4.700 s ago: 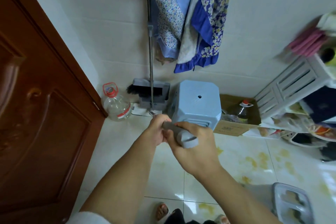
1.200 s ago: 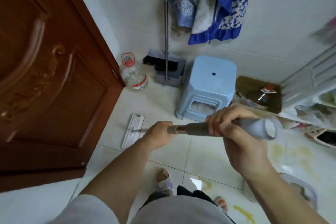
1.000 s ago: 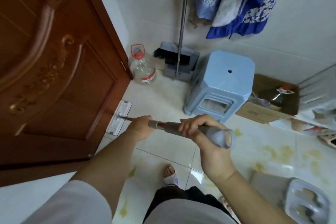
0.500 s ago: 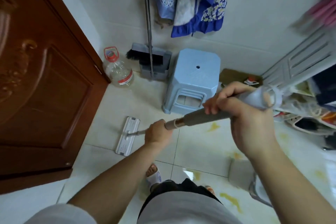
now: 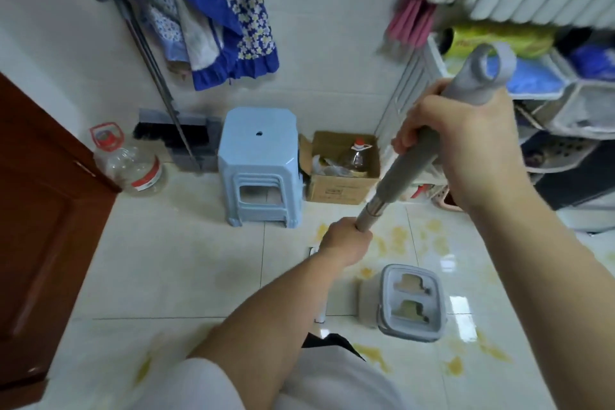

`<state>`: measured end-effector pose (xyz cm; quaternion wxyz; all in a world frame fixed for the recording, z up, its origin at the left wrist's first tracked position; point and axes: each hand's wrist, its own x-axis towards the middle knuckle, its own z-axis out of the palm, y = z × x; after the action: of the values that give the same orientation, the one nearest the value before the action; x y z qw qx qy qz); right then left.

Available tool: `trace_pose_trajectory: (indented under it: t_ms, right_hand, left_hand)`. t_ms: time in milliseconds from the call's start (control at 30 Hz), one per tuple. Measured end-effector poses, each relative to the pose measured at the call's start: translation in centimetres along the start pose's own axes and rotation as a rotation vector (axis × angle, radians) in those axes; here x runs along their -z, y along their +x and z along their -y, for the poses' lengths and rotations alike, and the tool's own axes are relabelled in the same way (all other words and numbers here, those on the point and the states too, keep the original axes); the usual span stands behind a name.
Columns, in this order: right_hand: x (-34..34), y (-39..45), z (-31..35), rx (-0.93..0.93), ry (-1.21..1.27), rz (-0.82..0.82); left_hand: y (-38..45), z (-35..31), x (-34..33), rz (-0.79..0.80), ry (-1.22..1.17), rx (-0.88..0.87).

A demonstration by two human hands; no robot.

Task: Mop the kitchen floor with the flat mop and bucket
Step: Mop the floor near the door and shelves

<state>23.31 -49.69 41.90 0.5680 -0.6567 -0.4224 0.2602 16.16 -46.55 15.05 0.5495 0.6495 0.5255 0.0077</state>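
While the right hand (image 5: 466, 143) grips the grey mop handle (image 5: 404, 166) near its top, the left hand (image 5: 346, 243) grips it lower, beside the bucket (image 5: 411, 301).

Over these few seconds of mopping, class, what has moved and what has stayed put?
The mop handle swung from the door side toward the bucket; its flat head, earlier plain beside the door, is now mostly hidden behind the left hand. The right hand still grips higher. The blue stool and bottle stayed.
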Motion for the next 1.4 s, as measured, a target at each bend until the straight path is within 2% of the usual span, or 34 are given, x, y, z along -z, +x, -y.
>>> trace_pose_trajectory:
  t_ms: [133, 267, 333, 433, 567, 667, 733, 800, 967, 1067, 1300, 1400]
  right_hand:
    - [-0.3, 0.0, -0.7, 0.028, -0.045, 0.031]
    - [-4.5, 0.6, -1.0, 0.051, -0.042, 0.096]
    - [-7.0, 2.1, -2.9, 0.016, -0.055, 0.057]
    - [-10.6, 6.2, -8.1, -0.094, -0.086, -0.126]
    - [-15.3, 10.9, -18.5, -0.337, -0.232, -0.166]
    - [-17.4, 13.4, -24.2, -0.372, -0.226, -0.311]
    - [-19.0, 16.1, -27.5, -0.316, -0.24, -0.405]
    - [-20.8, 18.3, -31.4, -0.296, -0.29, -0.433]
    - [-24.9, 16.5, -41.1, -0.453, -0.325, -0.339]
    - [-25.9, 16.0, -43.8, -0.437, -0.347, -0.337]
    - [-25.2, 15.8, -44.0, -0.39, -0.335, -0.402]
    - [-26.2, 15.4, -43.6, -0.406, -0.345, -0.367]
  left_hand:
    - [-0.8, 0.2, 1.3, 0.034, 0.03, -0.095]
    - [-3.0, 0.6, 7.5, 0.058, -0.085, -0.214]
    - [-3.2, 1.8, 11.7, 0.034, -0.086, -0.209]
    - [-1.8, 5.5, 17.2, -0.064, -0.15, -0.035]
    - [3.2, 10.6, 22.9, 0.001, -0.266, 0.274]
    - [8.9, 14.0, 25.3, -0.004, -0.41, 0.394]
    - [14.0, 16.4, 26.0, -0.011, -0.514, 0.428]
    - [19.8, 18.7, 25.7, -0.019, -0.635, 0.455]
    - [30.8, 22.2, 21.7, -0.06, -1.162, 0.512]
    - [35.6, 22.3, 19.9, -0.099, -1.373, 0.48]
    - [38.2, 21.4, 18.3, -0.298, -1.534, 0.409]
    - [37.6, 21.3, 17.8, -0.378, -1.599, 0.431]
